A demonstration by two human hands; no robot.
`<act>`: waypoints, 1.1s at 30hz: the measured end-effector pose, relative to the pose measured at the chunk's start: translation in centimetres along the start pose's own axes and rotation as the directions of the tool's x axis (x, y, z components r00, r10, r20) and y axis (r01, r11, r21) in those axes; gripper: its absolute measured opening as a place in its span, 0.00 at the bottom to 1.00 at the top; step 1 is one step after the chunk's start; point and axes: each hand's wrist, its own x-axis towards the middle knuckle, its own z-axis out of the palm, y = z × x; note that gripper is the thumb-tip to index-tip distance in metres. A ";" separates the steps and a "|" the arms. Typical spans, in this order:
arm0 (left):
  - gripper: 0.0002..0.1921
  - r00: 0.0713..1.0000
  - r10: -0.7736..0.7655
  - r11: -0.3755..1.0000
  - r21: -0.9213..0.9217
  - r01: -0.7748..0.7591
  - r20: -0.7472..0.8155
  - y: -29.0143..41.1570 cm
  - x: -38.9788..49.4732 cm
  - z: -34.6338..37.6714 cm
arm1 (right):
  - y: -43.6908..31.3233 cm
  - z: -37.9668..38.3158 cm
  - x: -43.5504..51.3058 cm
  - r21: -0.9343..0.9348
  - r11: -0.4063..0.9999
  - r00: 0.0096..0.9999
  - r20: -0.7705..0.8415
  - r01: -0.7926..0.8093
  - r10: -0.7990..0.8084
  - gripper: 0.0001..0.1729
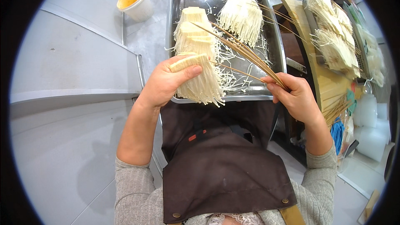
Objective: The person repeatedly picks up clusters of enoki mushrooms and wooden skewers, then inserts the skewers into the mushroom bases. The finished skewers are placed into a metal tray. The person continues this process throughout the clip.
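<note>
My left hand (170, 79) grips a flat bunch of enoki mushrooms (200, 78), its cut base up by my thumb and its caps hanging towards me. My right hand (289, 95) holds a bundle of thin bamboo skewers (247, 51) pointing up and left. One separate skewer (239, 71) runs from my right fingertips to the edge of the held bunch; whether its tip is inside cannot be told. Under and beyond my left hand, more enoki bunches (193, 14) lie overlapping in a metal tray (284, 68). Skewered enoki (240, 12) rests at the tray's far right.
A white tub (139, 7) with orange contents and a handle stands left of the tray. At right, a wooden board (323, 78) lies beside a container of skewered enoki (336, 47), with loose skewers (336, 109), a blue cloth-like item (337, 134) and translucent plastic containers (370, 140) nearer me.
</note>
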 end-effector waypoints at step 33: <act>0.16 0.962 -0.106 0.931 0.364 0.008 0.250 1.4 1.0 2.3 | -0.6 -3.1 2.1 -0.168 0.984 0.967 0.254 0.058 -0.014 0.09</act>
